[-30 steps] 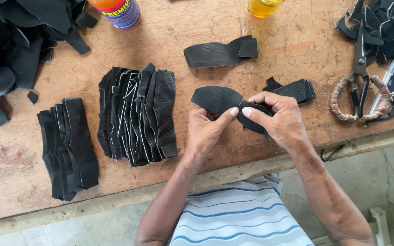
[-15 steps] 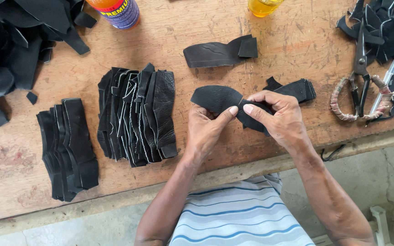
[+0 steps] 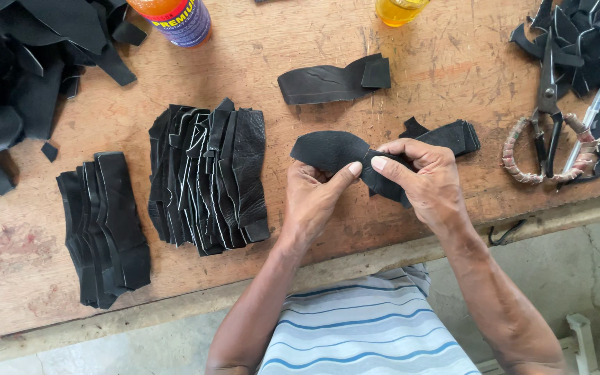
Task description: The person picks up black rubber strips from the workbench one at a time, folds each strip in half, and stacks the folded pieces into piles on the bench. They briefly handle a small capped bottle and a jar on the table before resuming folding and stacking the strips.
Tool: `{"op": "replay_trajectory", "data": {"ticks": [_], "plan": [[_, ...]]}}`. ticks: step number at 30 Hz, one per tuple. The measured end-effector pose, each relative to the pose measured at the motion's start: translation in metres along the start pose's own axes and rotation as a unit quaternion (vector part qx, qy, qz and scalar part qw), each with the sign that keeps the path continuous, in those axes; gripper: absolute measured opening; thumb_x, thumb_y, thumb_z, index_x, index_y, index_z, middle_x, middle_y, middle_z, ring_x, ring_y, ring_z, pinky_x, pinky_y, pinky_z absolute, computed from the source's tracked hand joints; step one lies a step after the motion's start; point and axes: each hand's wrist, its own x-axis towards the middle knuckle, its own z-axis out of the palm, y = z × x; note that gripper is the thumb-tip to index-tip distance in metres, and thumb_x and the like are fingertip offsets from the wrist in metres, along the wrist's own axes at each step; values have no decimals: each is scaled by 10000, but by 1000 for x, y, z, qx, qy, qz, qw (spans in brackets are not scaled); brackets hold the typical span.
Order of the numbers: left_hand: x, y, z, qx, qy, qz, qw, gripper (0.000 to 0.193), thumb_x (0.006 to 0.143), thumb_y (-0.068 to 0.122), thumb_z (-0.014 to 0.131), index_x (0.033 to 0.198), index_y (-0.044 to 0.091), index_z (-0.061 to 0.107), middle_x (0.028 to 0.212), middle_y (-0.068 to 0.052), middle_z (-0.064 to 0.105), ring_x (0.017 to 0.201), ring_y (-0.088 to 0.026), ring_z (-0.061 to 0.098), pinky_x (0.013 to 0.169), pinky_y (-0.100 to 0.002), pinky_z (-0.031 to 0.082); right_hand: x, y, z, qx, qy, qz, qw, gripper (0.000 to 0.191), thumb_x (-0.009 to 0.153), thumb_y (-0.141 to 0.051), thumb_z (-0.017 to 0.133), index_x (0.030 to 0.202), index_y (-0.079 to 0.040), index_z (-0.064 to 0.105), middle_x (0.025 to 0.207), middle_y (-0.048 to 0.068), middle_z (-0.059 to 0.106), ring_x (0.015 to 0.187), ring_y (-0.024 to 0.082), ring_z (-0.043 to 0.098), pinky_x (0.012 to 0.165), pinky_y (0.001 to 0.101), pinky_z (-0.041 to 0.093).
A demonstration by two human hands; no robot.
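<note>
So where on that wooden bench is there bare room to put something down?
Bare wood lies between the bottle and the yellow cup, and at the near left edge below the small stack of strips. The scrap piles and the scissors crowd both far corners.

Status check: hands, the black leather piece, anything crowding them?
Left hand and right hand both pinch the black leather piece above the wooden bench. Leather stack left, scissors right, both apart.

Looks like a small leather workshop from my feed: scuffed, stained wooden counter (image 3: 418, 76), stacks of cut black leather strips (image 3: 206, 177), a heap of black offcuts (image 3: 15, 76), and big metal shears with cord-wrapped handles (image 3: 546, 132).
</note>
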Motion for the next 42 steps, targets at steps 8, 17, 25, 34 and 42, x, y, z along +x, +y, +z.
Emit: {"op": "replay_trajectory", "data": {"ticks": [8, 17, 25, 34, 42], "plan": [[1, -2, 1, -3, -2, 4, 1000, 181, 913, 42, 763, 1080, 20, 699, 1021, -67, 757, 916, -126, 724, 834, -286, 626, 0, 1, 0, 4, 9, 13, 1000, 178, 928, 2, 734, 1103, 30, 742, 928, 55, 738, 796, 61, 661, 699, 185, 565], [0, -3, -6, 23, -33, 12, 999, 255, 885, 19, 782, 1113, 41, 671, 1047, -55, 753, 967, -128, 724, 897, -288, 617, 6, -3, -9, -147, -46, -5, 988, 218, 914, -74, 760, 1111, 15, 726, 974, 29, 736, 878, 59, 661, 778, 192, 560], [2, -10, -9, -68, -57, -16, 996, 281, 861, -4, 808, 1111, 17, 681, 1018, -79, 746, 921, -148, 707, 850, -309, 599, 3, 0, -11, -18, -57, 49, 997, 182, 941, -30, 731, 1105, 46, 720, 965, 71, 731, 860, 108, 672, 772, 242, 582], [3, -7, -13, -59, -26, -86, 994, 180, 885, 85, 789, 1008, -34, 734, 906, -118, 769, 774, -163, 728, 725, -298, 601, -3, 3, -6, -14, -48, -29, 998, 214, 916, 30, 745, 1124, 26, 692, 1059, 61, 712, 999, 101, 655, 914, 230, 560], [3, -5, -11, -106, -28, -94, 990, 177, 904, 73, 789, 1029, -38, 730, 940, -130, 762, 808, -178, 722, 732, -294, 598, -5, 8, -5, -27, -40, -68, 997, 200, 940, 38, 742, 1130, 22, 683, 1074, 59, 704, 1027, 100, 645, 943, 228, 540]]}}
